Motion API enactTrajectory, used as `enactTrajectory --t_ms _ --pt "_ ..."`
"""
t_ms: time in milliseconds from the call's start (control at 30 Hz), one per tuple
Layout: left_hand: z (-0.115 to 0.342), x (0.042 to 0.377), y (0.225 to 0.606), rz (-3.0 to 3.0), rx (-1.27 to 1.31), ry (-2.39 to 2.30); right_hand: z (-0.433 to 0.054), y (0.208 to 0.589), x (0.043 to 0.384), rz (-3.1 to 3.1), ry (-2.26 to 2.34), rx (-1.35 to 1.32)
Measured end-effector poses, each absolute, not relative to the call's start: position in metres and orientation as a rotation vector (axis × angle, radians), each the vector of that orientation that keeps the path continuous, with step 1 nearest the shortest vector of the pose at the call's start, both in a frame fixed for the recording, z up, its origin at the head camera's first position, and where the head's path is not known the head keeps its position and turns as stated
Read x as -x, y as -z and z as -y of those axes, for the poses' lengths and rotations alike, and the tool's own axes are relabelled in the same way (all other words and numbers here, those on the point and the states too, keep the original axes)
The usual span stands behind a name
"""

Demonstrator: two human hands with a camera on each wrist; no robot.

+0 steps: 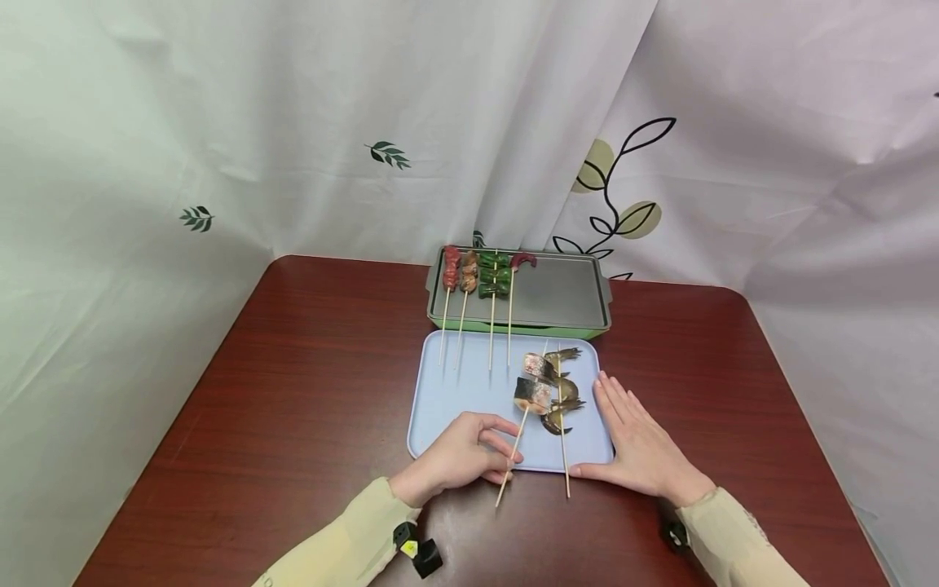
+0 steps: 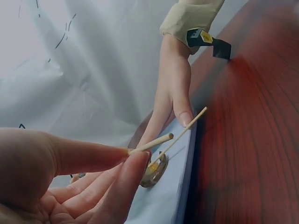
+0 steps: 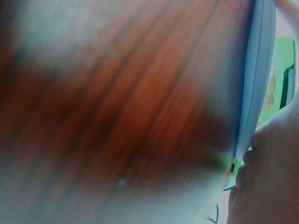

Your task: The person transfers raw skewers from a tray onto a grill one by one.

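In the head view my left hand (image 1: 469, 448) pinches the lower stick of a fish skewer (image 1: 533, 393), whose chunks have dark skin and pale flesh. The left wrist view shows the stick's end (image 2: 161, 140) between thumb and forefinger. Just right of the fish, a skewer of brown shrimp-like pieces (image 1: 566, 390) lies on the light blue tray (image 1: 458, 399), its stick (image 1: 565, 456) poking over the front edge. At the tray's right front corner rests my right hand (image 1: 649, 448), fingers straight along the side and thumb near that stick. The right wrist view catches only part of this hand (image 3: 268, 172).
Behind the tray stands a green grill (image 1: 565, 293) with a grey plate. On its left half lie a red meat skewer (image 1: 451, 269), a brown meat skewer (image 1: 469, 271), a green pepper skewer (image 1: 494, 275) and a dark red curled piece (image 1: 522, 260) on a stick. White curtains (image 1: 330, 122) surround the table (image 1: 308, 350).
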State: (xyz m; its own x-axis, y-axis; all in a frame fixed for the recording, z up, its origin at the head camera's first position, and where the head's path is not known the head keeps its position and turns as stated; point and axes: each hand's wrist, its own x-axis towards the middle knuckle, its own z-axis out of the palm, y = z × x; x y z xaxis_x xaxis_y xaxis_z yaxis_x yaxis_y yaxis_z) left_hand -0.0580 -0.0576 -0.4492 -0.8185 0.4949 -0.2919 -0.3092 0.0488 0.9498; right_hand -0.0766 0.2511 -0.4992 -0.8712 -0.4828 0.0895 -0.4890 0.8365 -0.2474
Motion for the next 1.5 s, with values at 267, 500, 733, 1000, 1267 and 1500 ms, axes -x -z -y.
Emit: enactTrajectory --t_ms 267,500,733,1000,1267,1500 --pt "0.046 0.069 0.439 -1.773 -0.215 -1.857 -0.25 0.497 0.077 3.012 -0.42 -0.777" --pt "0.027 0.093 0.423 -1.858 -0.258 -1.863 -0.25 0.496 0.076 3.019 -0.426 -0.78" --pt "0.006 0.13 0.407 -1.903 -0.244 -1.93 -0.251 0.497 0.076 3.004 -0.419 -0.786" --pt "-0.004 0.177 0.399 -1.967 -0.138 -1.934 -0.25 0.497 0.076 3.015 -0.413 -0.785" --pt "-0.006 0.199 0.4 -1.972 0.012 -1.821 -0.25 0.498 0.076 3.02 -0.427 -0.78" --pt "-0.009 0.202 0.403 -2.004 0.078 -1.748 -0.251 0.499 0.076 3.014 -0.427 -0.782"
